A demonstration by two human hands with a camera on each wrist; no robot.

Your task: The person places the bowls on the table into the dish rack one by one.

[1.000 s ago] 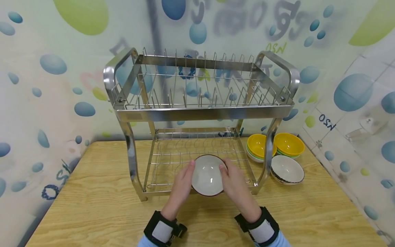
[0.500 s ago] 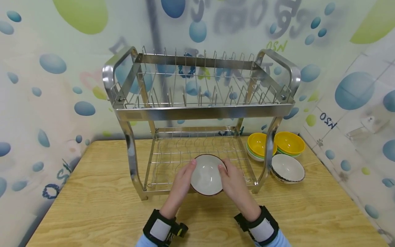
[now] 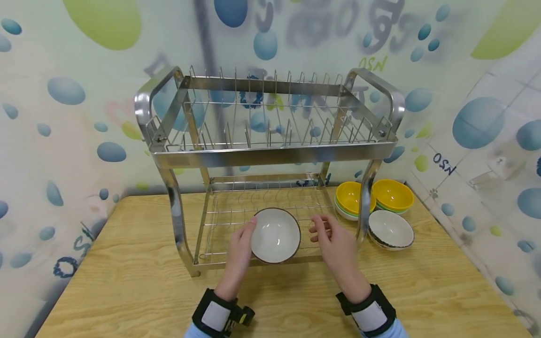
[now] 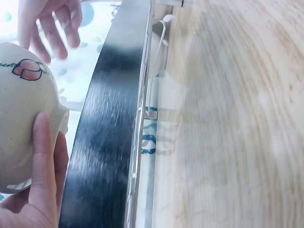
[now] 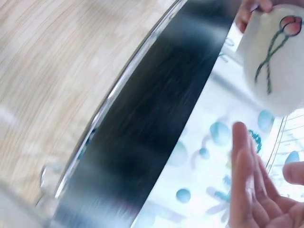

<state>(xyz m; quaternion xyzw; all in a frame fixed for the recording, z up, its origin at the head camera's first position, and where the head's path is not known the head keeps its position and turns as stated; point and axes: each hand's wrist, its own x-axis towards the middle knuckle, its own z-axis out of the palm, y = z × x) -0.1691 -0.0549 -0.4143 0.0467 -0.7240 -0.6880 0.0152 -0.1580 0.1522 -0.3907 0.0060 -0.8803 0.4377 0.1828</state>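
Observation:
A white bowl [image 3: 276, 235] with a thin dark brown rim is held in front of the lower tier of the steel dish rack [image 3: 274, 156], its inside facing me. My left hand [image 3: 240, 246] grips its left side, thumb at the rim and fingers behind. In the left wrist view the fingers lie along the outside of the bowl [image 4: 21, 107], where a red flower is painted. To the right of the bowl, apart from it, my right hand [image 3: 338, 241] is in the air with loosely bent fingers. The right wrist view shows that hand [image 5: 259, 190] holding nothing.
Two stacks of bowls with yellow ones on top, a left stack [image 3: 350, 197] and a right stack [image 3: 394, 194], stand by the rack's right leg. A white bowl with a dark patterned rim [image 3: 390, 229] sits before them on the wooden table [image 3: 127, 291]. A patterned wall [image 3: 84, 122] rises behind.
My right hand has let go of the bowl and moved a little to the right. The left hand still holds the bowl, which is slightly farther left. The head view has shifted slightly.

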